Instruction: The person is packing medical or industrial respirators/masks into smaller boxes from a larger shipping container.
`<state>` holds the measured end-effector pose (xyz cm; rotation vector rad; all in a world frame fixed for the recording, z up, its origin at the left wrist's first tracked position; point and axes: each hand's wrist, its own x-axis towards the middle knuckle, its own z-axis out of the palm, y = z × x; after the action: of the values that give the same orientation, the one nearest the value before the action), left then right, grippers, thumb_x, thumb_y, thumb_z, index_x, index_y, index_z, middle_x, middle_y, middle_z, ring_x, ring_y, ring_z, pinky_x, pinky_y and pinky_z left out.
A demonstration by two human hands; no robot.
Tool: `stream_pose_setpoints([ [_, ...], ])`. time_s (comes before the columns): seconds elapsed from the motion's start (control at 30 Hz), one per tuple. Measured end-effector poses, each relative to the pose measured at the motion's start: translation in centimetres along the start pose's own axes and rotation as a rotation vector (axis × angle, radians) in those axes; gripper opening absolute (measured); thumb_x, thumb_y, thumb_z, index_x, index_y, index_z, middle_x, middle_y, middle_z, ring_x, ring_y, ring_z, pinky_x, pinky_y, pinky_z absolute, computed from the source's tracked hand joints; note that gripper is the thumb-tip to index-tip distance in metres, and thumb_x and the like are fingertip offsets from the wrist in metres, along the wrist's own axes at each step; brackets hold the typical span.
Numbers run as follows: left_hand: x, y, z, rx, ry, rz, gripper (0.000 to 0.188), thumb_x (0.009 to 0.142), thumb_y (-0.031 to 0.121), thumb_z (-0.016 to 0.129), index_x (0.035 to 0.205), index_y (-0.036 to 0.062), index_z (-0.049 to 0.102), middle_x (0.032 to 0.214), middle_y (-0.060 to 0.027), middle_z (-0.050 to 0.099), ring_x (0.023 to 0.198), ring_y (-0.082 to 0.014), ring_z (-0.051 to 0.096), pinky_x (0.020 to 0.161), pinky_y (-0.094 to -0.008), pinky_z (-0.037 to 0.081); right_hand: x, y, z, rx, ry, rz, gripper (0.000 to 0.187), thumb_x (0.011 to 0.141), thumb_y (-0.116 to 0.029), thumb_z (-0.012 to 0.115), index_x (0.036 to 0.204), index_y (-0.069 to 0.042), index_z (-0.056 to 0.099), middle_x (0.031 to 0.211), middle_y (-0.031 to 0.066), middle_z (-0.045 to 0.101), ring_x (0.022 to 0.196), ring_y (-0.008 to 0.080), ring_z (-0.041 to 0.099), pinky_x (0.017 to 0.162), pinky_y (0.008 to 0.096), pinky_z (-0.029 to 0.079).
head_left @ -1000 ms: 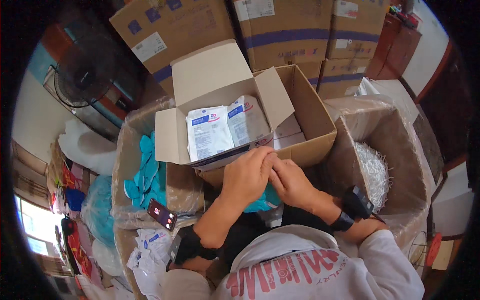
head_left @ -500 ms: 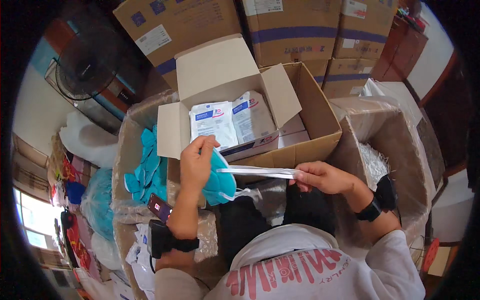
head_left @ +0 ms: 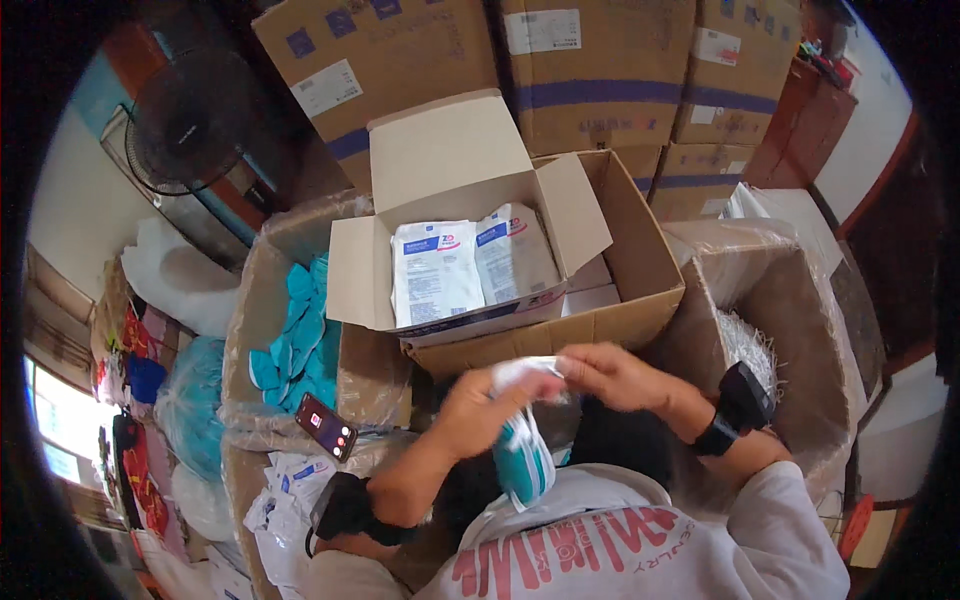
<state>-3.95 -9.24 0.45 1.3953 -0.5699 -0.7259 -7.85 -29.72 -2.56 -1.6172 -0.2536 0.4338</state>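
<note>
A teal face mask [head_left: 524, 462] with white straps hangs in front of my chest, below my two hands. White strap material [head_left: 528, 371], smeared by motion, stretches between my fingers at the top of the mask. My left hand [head_left: 478, 408] is closed on the mask's upper part, its fingertips blurred. My right hand [head_left: 610, 376] pinches the white straps from the other side. Beyond my hands, white sealed packets [head_left: 436, 272] stand in an open carton [head_left: 450, 150] with its flaps folded out.
The carton sits in a larger brown box [head_left: 630, 235]. To the left, a plastic-lined bin holds teal masks [head_left: 298, 340]; a phone [head_left: 326, 427] and white pouches [head_left: 290, 520] lie nearer. A right-hand bin contains white straps [head_left: 748, 352]. Stacked boxes [head_left: 600, 70] stand behind.
The mask has come down and right, closer to my chest. My hands have moved together; the straps, previously stretched sideways to my right hand, are now bunched between both hands.
</note>
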Motion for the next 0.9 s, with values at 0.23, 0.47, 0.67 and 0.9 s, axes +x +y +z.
stream_pose_setpoints([
  [0.23,-0.2,0.4,-0.9,1.111,-0.122,0.145,0.033,0.089,0.035,0.044,0.099,0.0076,0.061,0.089,-0.014,0.061,0.079,-0.0303,0.059,0.068,-0.0379,0.047,-0.7,-1.7,1.8,-0.554,-0.066,-0.123,0.025,0.091,-0.024,0.043,0.09,-0.001,0.053,0.075,0.0192,0.058,0.07,0.037,0.057,0.063,0.0422,0.044],
  [0.47,-2.1,-0.2,-0.6,0.761,-0.612,-0.176,0.034,0.084,0.038,0.048,0.085,0.0063,0.06,0.078,-0.0143,0.06,0.078,-0.036,0.057,0.067,-0.0427,0.045,-2.8,-3.2,3.1,-0.498,-0.496,-0.059,0.035,0.091,-0.037,0.043,0.095,-0.004,0.055,0.079,0.0203,0.057,0.074,0.0357,0.057,0.064,0.0422,0.044],
  [0.67,-3.2,-2.5,1.4,0.882,-0.383,0.261,0.025,0.08,0.031,0.056,0.072,0.0076,0.056,0.066,-0.0103,0.055,0.063,-0.0312,0.055,0.056,-0.0396,0.043,-4.9,2.1,3.6,0.406,-0.479,0.515,0.038,0.093,-0.038,0.04,0.104,-0.005,0.055,0.089,-0.0035,0.053,0.076,0.0063,0.047,0.07,0.0221,0.043],
  [0.9,-2.5,-4.7,2.4,0.777,-0.491,0.378,0.026,0.077,0.031,0.058,0.067,0.0078,0.053,0.063,-0.0101,0.052,0.06,-0.0314,0.053,0.055,-0.0401,0.042,-6.4,3.2,2.5,0.496,-0.623,0.638,0.033,0.093,-0.037,0.04,0.097,-0.007,0.054,0.083,-0.0041,0.049,0.074,0.0058,0.046,0.069,0.0218,0.042],
])
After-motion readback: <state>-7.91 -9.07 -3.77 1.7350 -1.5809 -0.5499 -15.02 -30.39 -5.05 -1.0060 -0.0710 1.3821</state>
